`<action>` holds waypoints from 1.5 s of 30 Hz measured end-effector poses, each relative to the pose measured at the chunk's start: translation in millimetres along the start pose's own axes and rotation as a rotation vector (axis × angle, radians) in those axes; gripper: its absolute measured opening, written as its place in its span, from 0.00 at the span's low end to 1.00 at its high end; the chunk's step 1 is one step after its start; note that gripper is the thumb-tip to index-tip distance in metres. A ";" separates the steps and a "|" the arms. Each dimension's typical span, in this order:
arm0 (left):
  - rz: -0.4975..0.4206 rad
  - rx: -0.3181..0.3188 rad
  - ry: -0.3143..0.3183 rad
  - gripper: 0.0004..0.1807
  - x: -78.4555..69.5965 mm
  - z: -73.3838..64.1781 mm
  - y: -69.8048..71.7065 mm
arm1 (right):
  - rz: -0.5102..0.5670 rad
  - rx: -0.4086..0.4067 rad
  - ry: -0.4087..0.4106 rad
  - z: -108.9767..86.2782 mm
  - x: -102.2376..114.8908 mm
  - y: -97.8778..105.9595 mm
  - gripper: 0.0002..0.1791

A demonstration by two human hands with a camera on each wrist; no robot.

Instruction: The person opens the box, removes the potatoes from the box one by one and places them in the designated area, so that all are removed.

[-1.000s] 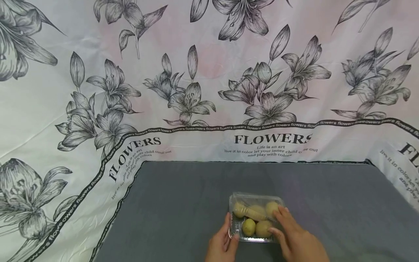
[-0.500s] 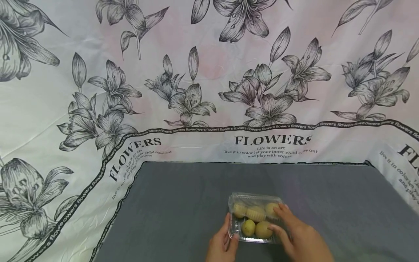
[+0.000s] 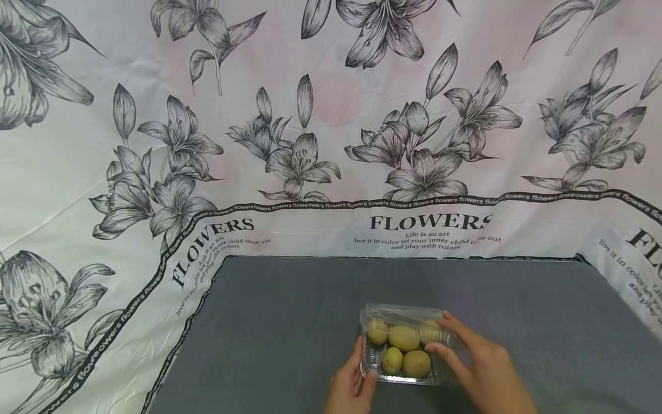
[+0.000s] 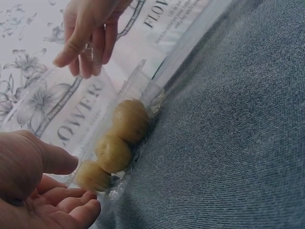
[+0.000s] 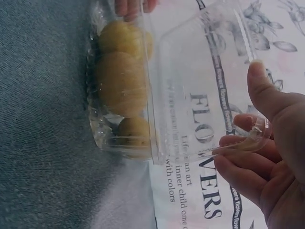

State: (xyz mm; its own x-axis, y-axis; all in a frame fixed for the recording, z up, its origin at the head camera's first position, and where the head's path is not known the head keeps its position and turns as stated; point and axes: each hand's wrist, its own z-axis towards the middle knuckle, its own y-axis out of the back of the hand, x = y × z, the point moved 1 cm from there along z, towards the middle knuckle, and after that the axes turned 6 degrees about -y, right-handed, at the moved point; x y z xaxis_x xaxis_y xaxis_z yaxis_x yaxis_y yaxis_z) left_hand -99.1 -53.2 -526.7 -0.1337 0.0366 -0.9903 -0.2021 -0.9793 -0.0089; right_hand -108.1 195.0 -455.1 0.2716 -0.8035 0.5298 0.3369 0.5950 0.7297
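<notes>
A clear plastic clamshell box (image 3: 403,379) stands on the grey cloth, holding several round, yellow-brown fruits or potatoes (image 3: 416,364). At its left front corner my left hand (image 3: 350,384) grips the base, thumb on the front and fingers along the side. My right hand (image 3: 488,368) pinches the free edge of the transparent lid (image 5: 195,57) between thumb and fingers. In the right wrist view the lid stands raised from the base, hinged along one long side. From the left wrist view, the right hand (image 4: 93,36) hangs above the box, the lid edge between its fingers.
Grey cloth (image 3: 279,322) covers the table around the box. Behind and to the sides hangs a white and pink sheet (image 3: 310,172) with printed lilies and lettering, meeting the table's back edge.
My right hand has shifted a little to the right and up, tilting the lid with it. The left hand and the box base have stayed in place.
</notes>
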 end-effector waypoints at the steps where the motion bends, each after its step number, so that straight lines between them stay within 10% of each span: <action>1: 0.002 0.001 0.001 0.39 0.1 -0.2 0.1 | 0.006 -0.010 0.008 0.8 -0.6 -0.1 0.27; 15: 0.012 -0.002 0.015 0.38 -2.1 -1.2 0.8 | 0.022 0.036 -0.060 15.7 -0.8 4.7 0.23; 31: 0.030 0.027 -0.021 0.38 2.1 -1.3 2.0 | -0.012 -0.129 0.152 27.5 -18.1 1.9 0.38; 45: 0.041 0.037 -0.043 0.38 0.0 0.9 3.5 | 0.060 -0.095 0.056 39.1 -22.4 0.0 0.31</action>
State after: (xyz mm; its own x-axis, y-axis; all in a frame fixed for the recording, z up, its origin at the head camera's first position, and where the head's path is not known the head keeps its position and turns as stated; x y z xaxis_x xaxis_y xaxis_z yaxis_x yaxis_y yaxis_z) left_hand -100.6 -56.4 -526.7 -0.1844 0.0061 -0.9828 -0.2315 -0.9721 0.0374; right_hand -149.5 212.2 -450.0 0.3427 -0.7657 0.5444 0.4018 0.6432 0.6518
